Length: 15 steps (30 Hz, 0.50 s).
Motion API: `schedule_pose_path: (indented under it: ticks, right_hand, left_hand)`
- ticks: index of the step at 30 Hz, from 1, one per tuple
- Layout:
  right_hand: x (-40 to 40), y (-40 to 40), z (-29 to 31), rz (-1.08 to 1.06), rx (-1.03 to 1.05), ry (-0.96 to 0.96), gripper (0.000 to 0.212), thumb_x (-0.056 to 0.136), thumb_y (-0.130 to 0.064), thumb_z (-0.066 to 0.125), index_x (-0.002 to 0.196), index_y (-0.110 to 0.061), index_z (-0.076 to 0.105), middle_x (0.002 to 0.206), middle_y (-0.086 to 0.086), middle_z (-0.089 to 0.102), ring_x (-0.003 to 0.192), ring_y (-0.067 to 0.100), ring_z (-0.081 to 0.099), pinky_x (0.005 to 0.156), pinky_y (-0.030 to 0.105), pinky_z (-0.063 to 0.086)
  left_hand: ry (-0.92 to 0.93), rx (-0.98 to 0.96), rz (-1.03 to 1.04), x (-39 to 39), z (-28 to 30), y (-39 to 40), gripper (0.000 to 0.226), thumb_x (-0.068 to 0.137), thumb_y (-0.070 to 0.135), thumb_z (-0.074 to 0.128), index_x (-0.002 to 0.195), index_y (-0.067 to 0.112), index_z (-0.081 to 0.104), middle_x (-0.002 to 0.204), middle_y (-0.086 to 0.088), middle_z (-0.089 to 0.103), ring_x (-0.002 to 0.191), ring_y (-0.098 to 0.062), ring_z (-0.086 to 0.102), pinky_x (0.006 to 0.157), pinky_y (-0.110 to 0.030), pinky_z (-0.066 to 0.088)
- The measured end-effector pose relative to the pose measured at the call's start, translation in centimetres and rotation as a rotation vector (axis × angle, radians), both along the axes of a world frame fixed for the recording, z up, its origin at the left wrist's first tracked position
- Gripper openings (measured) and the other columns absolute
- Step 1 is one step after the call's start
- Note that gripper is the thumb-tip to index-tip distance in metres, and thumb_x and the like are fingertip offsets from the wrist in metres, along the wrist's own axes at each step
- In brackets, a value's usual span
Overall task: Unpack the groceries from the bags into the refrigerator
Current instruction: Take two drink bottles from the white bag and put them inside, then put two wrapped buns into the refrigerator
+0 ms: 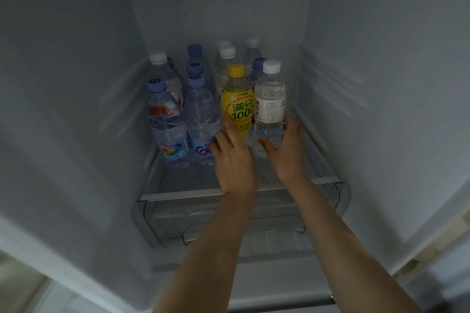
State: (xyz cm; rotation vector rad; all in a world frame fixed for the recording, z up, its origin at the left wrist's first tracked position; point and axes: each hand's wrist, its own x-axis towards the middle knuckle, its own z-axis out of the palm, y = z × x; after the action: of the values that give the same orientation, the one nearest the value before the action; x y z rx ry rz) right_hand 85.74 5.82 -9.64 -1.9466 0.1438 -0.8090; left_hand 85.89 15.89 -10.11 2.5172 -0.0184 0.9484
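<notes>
Clear water bottle (269, 101) stood upright on refrigerator shelf (193, 192), touching yellow drink bottle (237, 104). Right hand (286, 150) curled round its lower body; left hand (235, 160) lay loosely spread against the yellow one. Full, heavy-looking; thin plastic likely dents. Hold low.

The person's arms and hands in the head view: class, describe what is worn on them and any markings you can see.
Both forearms are bare up to the bottom edge of the picture, so no sleeves show. The left hand and the right hand wear no gloves. No watch, bracelet or ring is visible, and no marks show, though the light is dim.
</notes>
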Motion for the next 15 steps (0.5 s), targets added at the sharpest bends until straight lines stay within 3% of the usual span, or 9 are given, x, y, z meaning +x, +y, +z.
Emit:
schedule_pose_path:
  ticks: [2,5,7,12,15]
  right_hand:
    - [0.0,0.0,-0.1,0.004,0.004,-0.004,0.065,0.074,-0.013,0.08,0.128,-0.001,0.046,0.12,0.017,0.049,0.106,0.013,0.045,0.083,0.015,0.035]
    - [0.1,-0.4,-0.1,0.016,-0.006,0.02,0.066,0.072,-0.014,0.081,0.128,-0.004,0.047,0.119,0.015,0.052,0.11,0.026,0.052,0.089,0.034,0.047]
    - [0.0,-0.6,0.1,0.014,-0.009,0.054,0.062,0.075,-0.017,0.078,0.128,-0.006,0.048,0.118,0.013,0.055,0.107,0.025,0.056,0.088,0.041,0.051]
    - [-2.4,-0.2,0.7,0.011,-0.043,0.063,0.04,0.086,-0.01,0.063,0.123,-0.007,0.052,0.118,0.01,0.057,0.107,0.018,0.053,0.082,0.018,0.037]
    - [-5.4,0.4,1.2,0.017,-0.049,0.055,0.041,0.088,-0.01,0.06,0.127,-0.006,0.051,0.122,0.007,0.056,0.114,0.02,0.052,0.092,0.023,0.038]
  left_hand:
    - [0.003,-0.029,0.0,-0.1,0.0,-0.2,0.098,0.071,0.009,0.081,0.15,0.004,0.022,0.107,-0.013,0.053,0.094,-0.034,0.058,0.081,-0.041,0.052]
    - [0.048,-0.096,-0.036,-0.8,0.1,-0.1,0.097,0.076,0.004,0.076,0.151,0.013,0.015,0.114,-0.013,0.05,0.1,-0.036,0.06,0.07,-0.045,0.056]
    - [0.102,-0.132,-0.073,-1.4,0.0,0.2,0.095,0.078,0.002,0.072,0.152,0.015,0.012,0.123,-0.015,0.047,0.108,-0.038,0.058,0.073,-0.048,0.056]
    - [0.162,-0.182,-0.18,-3.7,0.6,1.5,0.075,0.08,-0.001,0.06,0.147,0.012,0.03,0.13,-0.014,0.047,0.117,-0.036,0.05,0.082,-0.049,0.052]
    - [0.148,-0.197,-0.272,-5.4,1.2,2.4,0.059,0.081,0.003,0.059,0.137,0.009,0.041,0.134,-0.012,0.045,0.117,-0.036,0.051,0.085,-0.049,0.05]
